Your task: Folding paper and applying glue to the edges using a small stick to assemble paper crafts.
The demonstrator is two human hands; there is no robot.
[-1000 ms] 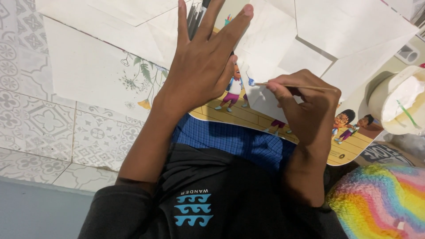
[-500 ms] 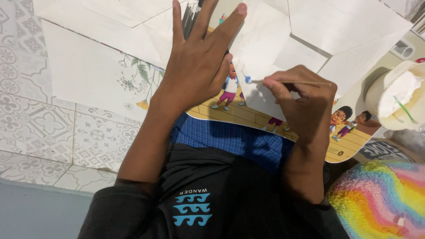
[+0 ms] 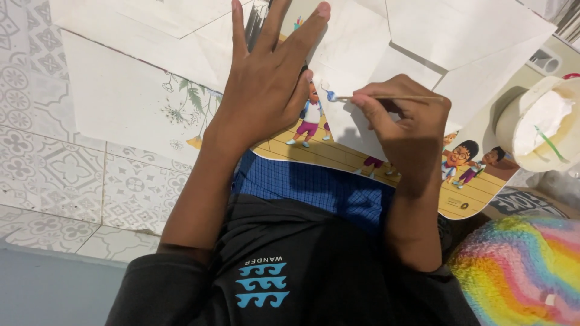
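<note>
The person's left hand (image 3: 266, 90) lies flat and fully spread, palm down, fingers fanned across the white paper sheets (image 3: 362, 54) and the colourful cartoon board (image 3: 314, 151) beneath them — it grips nothing, it only pins the papers in place. The right hand (image 3: 405, 130) is curled closed around a thin wooden stick (image 3: 393, 97), pinched between thumb and fingertips and held nearly level, pointing left. Its tip carries a small bluish bead or blob (image 3: 330, 95), which sits just beside the left thumb, at the edge of a paper flap over the board.

To the far right stands a round white tub (image 3: 538, 124) holding pale paste, with a green stick resting in it. A rainbow-coloured fluffy fabric (image 3: 519, 271) fills the lower right corner, and patterned floor tiles (image 3: 72, 175) show at left.

The risks, judged from this pose: the blob at the stick's tip is tiny and close to the left thumb, so a small wobble could smear it onto skin rather than paper. The flat hand holds the sheets by pressure alone — if it lifts or slides, the loose flaps may shift and the spot would land off-mark. The tub sits close beside the right hand's wrist; a careless sweep back could knock it.
</note>
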